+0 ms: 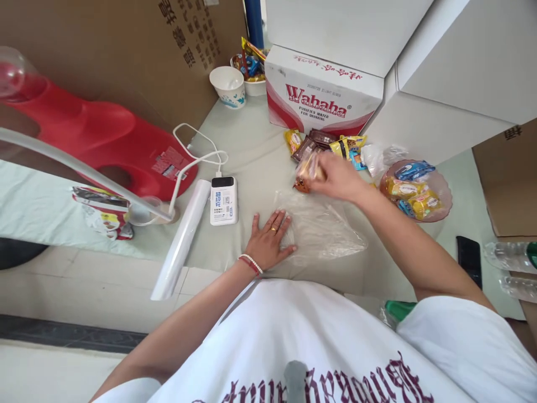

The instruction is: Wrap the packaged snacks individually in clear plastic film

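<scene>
My left hand (pixel 268 238) lies flat with its fingers spread on the left edge of a clear plastic bag (pixel 325 229) spread on the table. My right hand (pixel 338 176) is beyond the bag with its fingers closed round a small wrapped snack (pixel 308 168), blurred by motion. Just behind it lies a heap of wrapped snacks (pixel 323 143) in yellow, brown and blue wrappers.
A pink bowl (pixel 438 187) of wrapped snacks stands to the right. A Wahaha carton (pixel 321 92) sits behind the heap, with a paper cup (pixel 229 85) to its left. A white power bank (pixel 224 200), a white roll (pixel 182 240) and a red jug (pixel 104 140) lie left. A black phone (pixel 469 254) is at right.
</scene>
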Motion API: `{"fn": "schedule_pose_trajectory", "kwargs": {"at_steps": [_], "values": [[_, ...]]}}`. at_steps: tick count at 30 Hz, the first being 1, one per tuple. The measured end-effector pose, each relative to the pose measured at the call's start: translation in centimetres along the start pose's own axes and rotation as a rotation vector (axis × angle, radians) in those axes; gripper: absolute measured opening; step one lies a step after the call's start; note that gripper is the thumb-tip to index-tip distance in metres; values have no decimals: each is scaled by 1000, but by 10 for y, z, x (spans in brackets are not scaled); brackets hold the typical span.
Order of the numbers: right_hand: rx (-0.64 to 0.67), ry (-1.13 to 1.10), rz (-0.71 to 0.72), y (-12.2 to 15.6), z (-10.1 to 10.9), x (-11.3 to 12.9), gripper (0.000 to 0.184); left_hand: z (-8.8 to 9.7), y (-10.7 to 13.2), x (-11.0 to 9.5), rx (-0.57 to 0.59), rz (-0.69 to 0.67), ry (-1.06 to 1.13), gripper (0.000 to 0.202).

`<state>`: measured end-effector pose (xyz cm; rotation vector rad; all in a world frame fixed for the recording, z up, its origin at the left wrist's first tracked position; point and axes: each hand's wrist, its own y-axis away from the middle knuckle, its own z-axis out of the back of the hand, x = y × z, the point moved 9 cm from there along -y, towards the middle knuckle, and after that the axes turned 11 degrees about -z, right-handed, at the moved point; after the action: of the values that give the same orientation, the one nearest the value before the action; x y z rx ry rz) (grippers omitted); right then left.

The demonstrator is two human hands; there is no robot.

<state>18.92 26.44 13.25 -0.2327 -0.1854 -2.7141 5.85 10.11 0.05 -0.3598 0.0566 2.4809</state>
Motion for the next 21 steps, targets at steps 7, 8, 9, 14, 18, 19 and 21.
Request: {"fn": "schedule_pose_trajectory", "kwargs": {"at_steps": [7, 8, 9, 14, 18, 19, 21], "values": [[442, 193, -43, 110, -94, 9, 28, -1, -1, 1, 21, 22, 9, 92], [449, 222, -101, 120, -97, -12, 27, -2, -1, 1, 21, 21, 19, 93], [447, 250, -167, 128, -96, -35, 26, -2, -1, 1, 20, 21, 28, 95], [315, 259, -371, 140, -44, -97, 18, -2, 0, 3, 26, 33, 38, 101], [203, 113, -277, 122, -13, -41, 23, -3, -1, 1, 39, 39, 21, 101], [215, 95, -224, 115, -18, -19, 24, -3, -1, 1, 39, 43, 17, 101], [289, 95, -133, 105, -43, 20, 27, -3, -2, 3, 40, 53, 20, 101]]}}
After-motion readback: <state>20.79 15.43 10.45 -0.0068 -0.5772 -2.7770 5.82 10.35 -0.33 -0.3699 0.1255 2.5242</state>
